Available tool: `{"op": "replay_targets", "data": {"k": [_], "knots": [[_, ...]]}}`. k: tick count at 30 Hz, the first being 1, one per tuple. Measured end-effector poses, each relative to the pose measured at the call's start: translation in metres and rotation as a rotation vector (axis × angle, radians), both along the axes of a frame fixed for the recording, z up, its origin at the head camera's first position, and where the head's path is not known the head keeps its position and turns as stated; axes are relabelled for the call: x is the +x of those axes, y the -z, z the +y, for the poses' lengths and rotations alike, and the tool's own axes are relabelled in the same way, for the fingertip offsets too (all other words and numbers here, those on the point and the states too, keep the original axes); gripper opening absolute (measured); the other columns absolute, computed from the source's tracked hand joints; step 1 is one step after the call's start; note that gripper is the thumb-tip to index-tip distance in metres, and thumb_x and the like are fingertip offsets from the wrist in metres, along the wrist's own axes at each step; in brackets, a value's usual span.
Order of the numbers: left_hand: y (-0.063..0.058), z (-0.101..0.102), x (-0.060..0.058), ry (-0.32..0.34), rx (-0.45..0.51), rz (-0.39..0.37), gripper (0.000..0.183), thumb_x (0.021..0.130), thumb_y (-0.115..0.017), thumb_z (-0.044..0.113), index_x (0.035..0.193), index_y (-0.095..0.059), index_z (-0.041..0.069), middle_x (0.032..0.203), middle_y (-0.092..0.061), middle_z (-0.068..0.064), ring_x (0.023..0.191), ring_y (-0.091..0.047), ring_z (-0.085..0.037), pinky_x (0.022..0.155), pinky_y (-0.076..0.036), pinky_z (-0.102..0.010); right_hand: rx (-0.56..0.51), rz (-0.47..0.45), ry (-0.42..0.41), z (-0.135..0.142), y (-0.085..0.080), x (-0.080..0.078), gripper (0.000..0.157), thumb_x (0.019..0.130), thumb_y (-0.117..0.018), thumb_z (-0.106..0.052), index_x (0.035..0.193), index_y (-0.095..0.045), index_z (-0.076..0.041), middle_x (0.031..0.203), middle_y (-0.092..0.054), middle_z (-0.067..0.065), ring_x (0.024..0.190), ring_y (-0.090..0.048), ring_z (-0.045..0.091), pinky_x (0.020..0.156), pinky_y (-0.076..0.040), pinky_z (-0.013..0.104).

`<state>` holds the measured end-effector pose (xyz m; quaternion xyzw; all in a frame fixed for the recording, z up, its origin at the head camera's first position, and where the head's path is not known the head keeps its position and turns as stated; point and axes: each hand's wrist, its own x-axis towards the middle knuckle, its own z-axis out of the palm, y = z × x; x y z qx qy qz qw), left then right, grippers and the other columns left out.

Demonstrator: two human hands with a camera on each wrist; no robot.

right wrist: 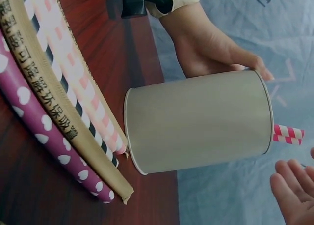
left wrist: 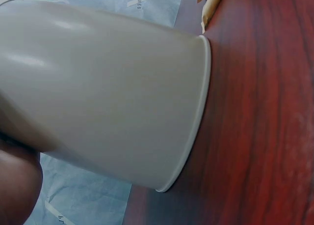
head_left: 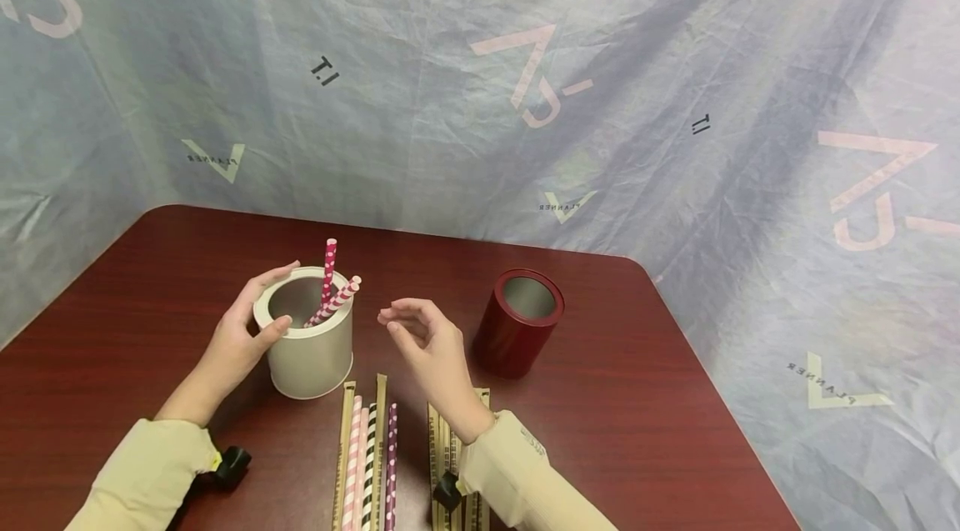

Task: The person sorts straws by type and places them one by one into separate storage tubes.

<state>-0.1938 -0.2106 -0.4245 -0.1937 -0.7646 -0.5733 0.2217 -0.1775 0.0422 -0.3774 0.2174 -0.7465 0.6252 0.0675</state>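
On the table's left half stands a white can [head_left: 311, 364], upright, its top open. My left hand [head_left: 232, 339] grips it from the left, the thumb at the near rim and the fingers round the far side. A dark pink straw with white dots [head_left: 330, 264] and pink-and-white checked straws [head_left: 341, 298] lean out over its right rim. My right hand [head_left: 431, 348] hovers between the white can and a dark red can [head_left: 517, 331], its fingers loosely bent with nothing between them. In the right wrist view, its fingertips [right wrist: 289, 181] are near the checked straws.
In front of the white can lie several straws side by side: paper-wrapped, pink, black-striped and a purple one with white hearts [right wrist: 59, 146]. More paper-wrapped straws [head_left: 435, 448] lie under my right forearm. A printed grey cloth [head_left: 420, 97] hangs behind the dark red-brown table [head_left: 637, 431].
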Motion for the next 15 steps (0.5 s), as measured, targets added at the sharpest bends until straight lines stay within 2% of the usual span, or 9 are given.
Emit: {"op": "replay_targets", "data": {"k": [7,15], "knots": [[0.000,0.000,0.001,-0.004,-0.006,-0.006,0.061,0.084,-0.060,0.000,0.142,-0.043,0.005,0.145,-0.048,0.018,0.131,-0.038,0.009,0.099,-0.028,-0.005,0.088,-0.041,0.015,0.008,0.006,0.003,0.022,0.093,-0.062,-0.007,0.114,-0.061,-0.001,0.109,-0.071,0.017,0.104,-0.069,0.027,0.090,-0.053,0.023],[0.000,0.000,0.000,-0.002,0.000,-0.004,0.061,0.084,-0.060,0.000,0.142,-0.043,0.004,0.145,-0.048,0.017,0.131,-0.038,0.009,0.099,-0.028,-0.005,0.273,-0.043,0.053,0.014,0.014,0.005,0.017,0.092,-0.062,-0.006,0.109,-0.064,-0.003,0.099,-0.074,0.012,0.092,-0.073,0.024,0.081,-0.055,0.023]]}}
